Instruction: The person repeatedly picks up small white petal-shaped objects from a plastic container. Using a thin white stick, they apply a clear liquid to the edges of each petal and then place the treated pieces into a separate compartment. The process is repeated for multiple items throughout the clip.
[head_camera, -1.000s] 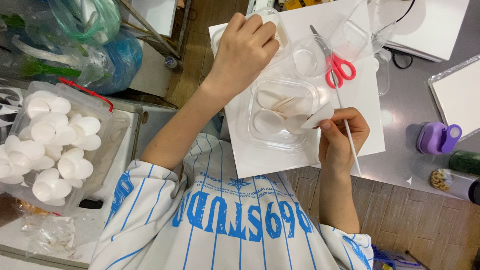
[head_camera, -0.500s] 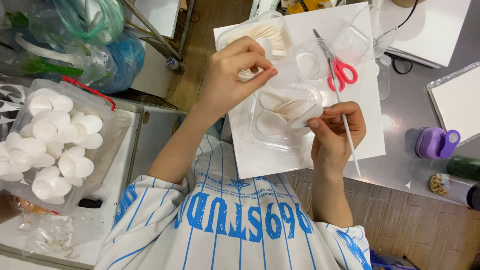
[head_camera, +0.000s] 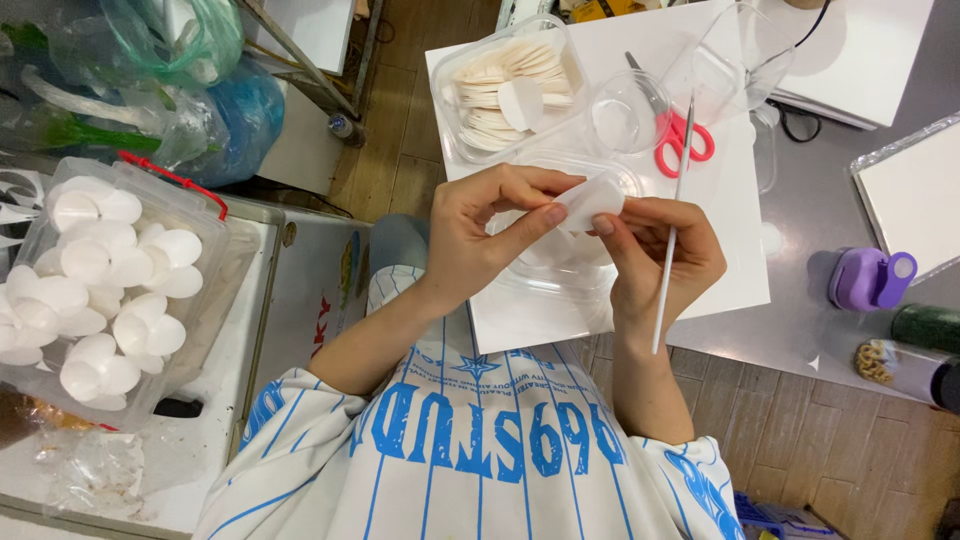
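White paper petal (head_camera: 590, 203), small, rounded, slightly curled, pinched between left hand (head_camera: 490, 235) and right hand (head_camera: 655, 255) above clear tray (head_camera: 545, 275) at white board's (head_camera: 735, 215) near edge. Thin white stick (head_camera: 671, 235) also gripped by right hand.

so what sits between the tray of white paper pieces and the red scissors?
A small clear round cup, seemingly empty, on the white board; shown in the head view.

A small craft workshop: a grey metal worktable (head_camera: 800, 300) carrying red-handled scissors (head_camera: 680, 140), a purple punch tool (head_camera: 868, 278), and clear plastic tubs of white paper petals (head_camera: 110, 290) beside it.
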